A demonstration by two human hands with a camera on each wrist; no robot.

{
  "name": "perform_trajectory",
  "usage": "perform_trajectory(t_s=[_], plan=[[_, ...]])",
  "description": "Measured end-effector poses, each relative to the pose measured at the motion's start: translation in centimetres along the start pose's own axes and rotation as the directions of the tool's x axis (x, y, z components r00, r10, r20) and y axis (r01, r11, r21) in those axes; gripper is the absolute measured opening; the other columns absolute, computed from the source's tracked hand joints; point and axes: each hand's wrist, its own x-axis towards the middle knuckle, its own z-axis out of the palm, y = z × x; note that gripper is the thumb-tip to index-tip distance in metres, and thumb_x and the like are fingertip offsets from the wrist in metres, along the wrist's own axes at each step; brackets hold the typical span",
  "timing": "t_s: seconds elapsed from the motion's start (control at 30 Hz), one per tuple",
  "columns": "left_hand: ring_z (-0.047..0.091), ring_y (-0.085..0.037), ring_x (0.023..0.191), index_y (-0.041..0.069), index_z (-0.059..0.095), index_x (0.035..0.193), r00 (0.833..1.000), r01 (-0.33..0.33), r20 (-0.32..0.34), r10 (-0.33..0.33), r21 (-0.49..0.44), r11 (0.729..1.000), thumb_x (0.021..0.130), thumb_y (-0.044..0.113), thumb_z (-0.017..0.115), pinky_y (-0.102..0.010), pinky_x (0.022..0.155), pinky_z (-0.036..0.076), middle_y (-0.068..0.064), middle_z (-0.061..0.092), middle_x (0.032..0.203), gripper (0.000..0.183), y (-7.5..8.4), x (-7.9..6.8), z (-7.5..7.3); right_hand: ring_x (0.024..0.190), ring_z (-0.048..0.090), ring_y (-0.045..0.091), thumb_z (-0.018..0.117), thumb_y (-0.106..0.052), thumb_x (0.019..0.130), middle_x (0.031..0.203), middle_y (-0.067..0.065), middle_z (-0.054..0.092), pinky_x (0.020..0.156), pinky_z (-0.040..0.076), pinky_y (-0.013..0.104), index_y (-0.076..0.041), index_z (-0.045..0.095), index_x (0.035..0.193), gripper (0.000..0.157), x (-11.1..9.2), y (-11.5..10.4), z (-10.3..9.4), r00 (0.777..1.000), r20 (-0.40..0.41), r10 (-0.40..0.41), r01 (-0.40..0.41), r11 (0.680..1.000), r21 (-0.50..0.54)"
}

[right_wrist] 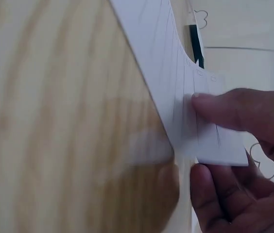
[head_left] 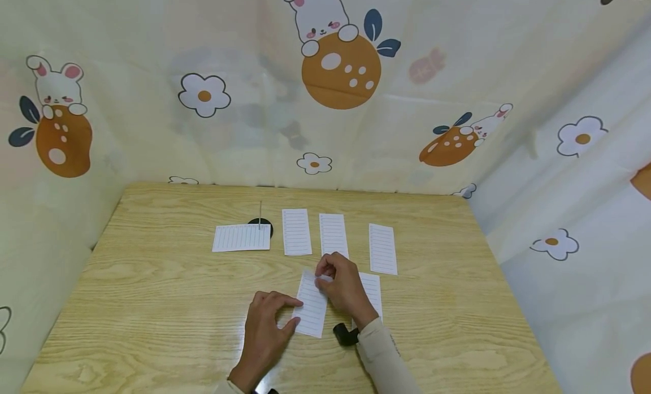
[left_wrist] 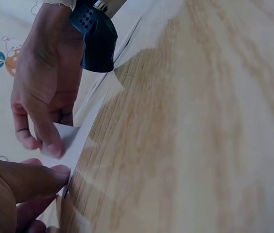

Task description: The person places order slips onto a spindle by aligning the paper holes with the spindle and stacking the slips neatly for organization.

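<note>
pale wood grain runs across the smooth tabletop (head_left: pixel 178 303), streaked in yellow and tan, and soft printed cloth (head_left: pixel 254 145) hangs around it with rabbits, oranges and outlined flowers. between my hands is a lined slip (head_left: pixel 311 312), a thin white rectangle that is flexible enough to curve: from my right wrist i see it bend upward towards the held corner. fine dark rules cross its narrow width, and tiny printed marks sit by the lines near one long edge.

my right hand (head_left: pixel 343 284) is closed to a pinch on the slip's far right corner, thumb on the ruled face and fingers curled beneath. my left hand (head_left: pixel 267 320) is bent in a c shape, its thumb and forefinger a little apart as they grip the left long edge. so the slip lies tilted between the two, just right of my left fingertips and reaching back below my right ones.

another ruled slip (head_left: pixel 371 289) lies partly hidden under my right forearm, and beyond my hands a sideways slip (head_left: pixel 241 238) overlaps a black disc (head_left: pixel 252 221).
</note>
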Motion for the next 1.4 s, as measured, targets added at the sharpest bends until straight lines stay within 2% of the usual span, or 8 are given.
perform_trajectory(t_s=[0.13,0.33,0.53,0.8,1.03,1.27,1.4], plan=[[0.049,-0.005,0.092,0.034,0.075,0.094,1.000,0.005,0.011,-0.005,0.009,1.000,0.063,0.015,0.094,-0.032,0.085,0.042,0.018,0.070,0.095,0.041,0.1,0.0,0.0,0.081,0.063,0.009,0.079,-0.003,0.081,0.086,-0.008,0.069,0.075,0.052,0.027,-0.022,0.069,0.078,0.021,0.0,-0.1,-0.6,0.999,0.046,-0.003,0.005,1.000,-0.029],[0.048,-0.005,0.092,0.033,0.075,0.094,1.000,0.009,0.014,-0.009,0.009,1.000,0.063,0.015,0.093,-0.032,0.084,0.042,0.017,0.069,0.096,0.041,0.2,-0.1,-0.1,0.073,0.061,0.007,0.080,-0.012,0.082,0.088,-0.016,0.070,0.067,0.051,0.025,-0.027,0.074,0.079,0.016,-0.1,0.2,-1.8,0.995,0.090,0.032,-0.030,0.999,-0.026],[0.047,-0.003,0.092,0.033,0.075,0.095,1.000,0.011,0.025,-0.011,-0.004,1.000,0.063,0.014,0.093,-0.032,0.084,0.042,0.018,0.069,0.097,0.041,0.1,-0.2,-0.2,0.068,0.060,0.011,0.080,-0.013,0.083,0.089,-0.010,0.072,0.061,0.048,0.024,-0.027,0.075,0.081,0.015,-0.2,0.5,-2.8,0.991,0.126,0.042,-0.053,0.995,0.083],[0.050,-0.004,0.095,0.034,0.075,0.096,0.998,0.056,0.042,-0.053,-0.073,0.996,0.070,0.015,0.090,-0.032,0.087,0.043,0.022,0.068,0.100,0.035,0.0,-0.3,-0.3,0.061,0.058,0.010,0.079,-0.012,0.084,0.095,-0.001,0.073,0.056,0.045,0.023,-0.018,0.077,0.085,0.007,-0.3,0.9,-3.3,0.988,0.144,0.059,-0.092,0.967,0.238],[0.052,-0.006,0.098,0.038,0.072,0.095,0.991,0.131,0.057,-0.124,-0.160,0.978,0.075,0.015,0.087,-0.032,0.089,0.046,0.028,0.064,0.101,0.034,0.0,-0.3,-0.5,0.053,0.049,0.006,0.077,-0.008,0.085,0.092,0.005,0.074,0.051,0.038,0.020,-0.014,0.077,0.088,0.006,-0.3,0.8,-3.5,0.991,0.118,0.055,-0.091,0.941,0.327],[0.052,-0.009,0.094,0.038,0.071,0.095,0.981,0.192,0.078,-0.178,-0.247,0.950,0.080,0.017,0.083,-0.032,0.085,0.047,0.025,0.065,0.097,0.029,0.4,-0.3,-0.8,0.064,0.060,0.015,0.074,0.000,0.086,0.100,0.018,0.073,0.056,0.044,0.020,0.003,0.074,0.094,0.009,-0.9,-2.0,-4.9,0.990,0.116,0.080,-0.121,0.905,0.407],[0.052,-0.010,0.093,0.036,0.071,0.096,0.977,0.211,0.096,-0.190,-0.295,0.932,0.084,0.016,0.080,-0.033,0.089,0.047,0.022,0.066,0.097,0.025,0.4,-0.4,-1.0,0.072,0.065,0.017,0.075,-0.002,0.085,0.100,0.017,0.073,0.059,0.046,0.021,0.003,0.074,0.094,0.010,-0.9,-1.6,-4.7,0.988,0.103,0.119,-0.151,0.897,0.416]])
